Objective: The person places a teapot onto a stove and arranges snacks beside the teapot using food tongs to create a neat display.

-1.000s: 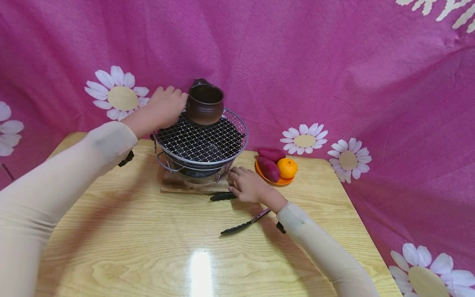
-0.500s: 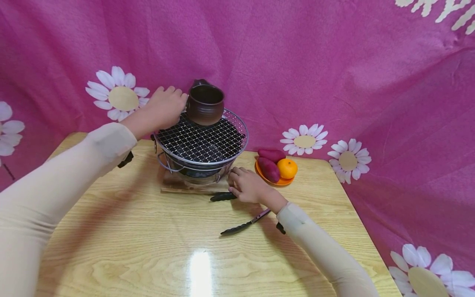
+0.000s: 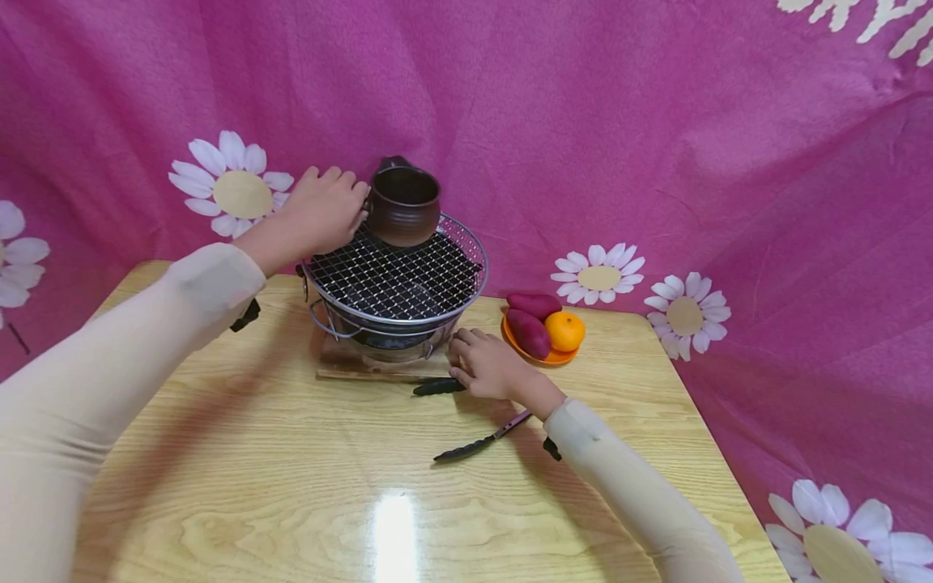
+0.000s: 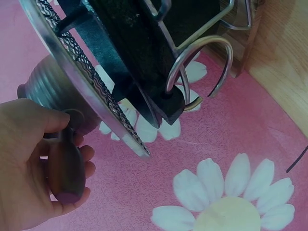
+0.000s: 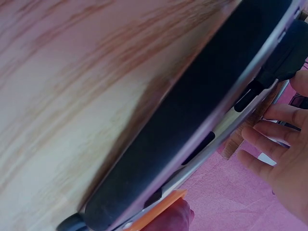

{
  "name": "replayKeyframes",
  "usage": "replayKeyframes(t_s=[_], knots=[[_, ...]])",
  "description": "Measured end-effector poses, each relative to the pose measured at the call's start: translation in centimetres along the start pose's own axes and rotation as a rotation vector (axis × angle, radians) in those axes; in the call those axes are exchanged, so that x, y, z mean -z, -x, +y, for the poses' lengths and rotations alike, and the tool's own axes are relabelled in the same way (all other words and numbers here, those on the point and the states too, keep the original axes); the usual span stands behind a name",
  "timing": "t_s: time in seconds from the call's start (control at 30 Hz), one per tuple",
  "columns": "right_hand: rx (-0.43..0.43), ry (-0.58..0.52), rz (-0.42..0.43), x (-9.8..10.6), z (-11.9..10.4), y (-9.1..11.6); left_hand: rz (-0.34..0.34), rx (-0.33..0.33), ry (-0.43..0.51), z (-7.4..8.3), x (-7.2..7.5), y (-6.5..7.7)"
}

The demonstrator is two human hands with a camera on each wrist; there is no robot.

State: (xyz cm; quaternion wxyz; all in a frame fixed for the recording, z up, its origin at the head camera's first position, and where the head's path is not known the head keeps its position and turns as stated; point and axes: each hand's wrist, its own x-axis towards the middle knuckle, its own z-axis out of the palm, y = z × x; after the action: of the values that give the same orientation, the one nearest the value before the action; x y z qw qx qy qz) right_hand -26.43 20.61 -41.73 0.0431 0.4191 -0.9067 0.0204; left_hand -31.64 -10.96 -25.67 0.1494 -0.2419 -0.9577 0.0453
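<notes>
My left hand point(image 3: 321, 212) grips the side handle of a dark brown clay teapot point(image 3: 403, 223), which has no lid and stands on the back of the wire grill point(image 3: 415, 283). In the left wrist view, the thumb lies on top of the handle point(image 4: 66, 166) and the fingers wrap round its far side. My right hand point(image 3: 490, 364) hovers low over the black-tipped tongs point(image 3: 466, 449), fingers loosely bent. It is beside the tongs point(image 5: 183, 130) in the right wrist view; whether the thumb touches them, I cannot tell. The tongs lie spread on the table.
A wooden board point(image 3: 382, 373) lies beneath the grill. To its right, an orange plate point(image 3: 557, 359) holds a mandarin point(image 3: 564, 330) and two purple sweet potatoes point(image 3: 528, 333). Pink cloth point(image 3: 525, 121) with white flowers hangs behind the wooden table point(image 3: 291, 486).
</notes>
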Motion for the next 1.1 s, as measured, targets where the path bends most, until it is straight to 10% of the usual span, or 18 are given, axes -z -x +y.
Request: replayKeyframes(t_s=[0.8, 1.1], knots=[[-0.005, -0.015, -0.002, 0.0, -0.2, 0.1, 0.102, 0.053, 0.089, 0.5, 2.2, 2.9], [-0.007, -0.015, 0.007, -0.1, -0.1, 0.1, 0.257, 0.028, 0.175, 0.7, 3.0, 5.3]])
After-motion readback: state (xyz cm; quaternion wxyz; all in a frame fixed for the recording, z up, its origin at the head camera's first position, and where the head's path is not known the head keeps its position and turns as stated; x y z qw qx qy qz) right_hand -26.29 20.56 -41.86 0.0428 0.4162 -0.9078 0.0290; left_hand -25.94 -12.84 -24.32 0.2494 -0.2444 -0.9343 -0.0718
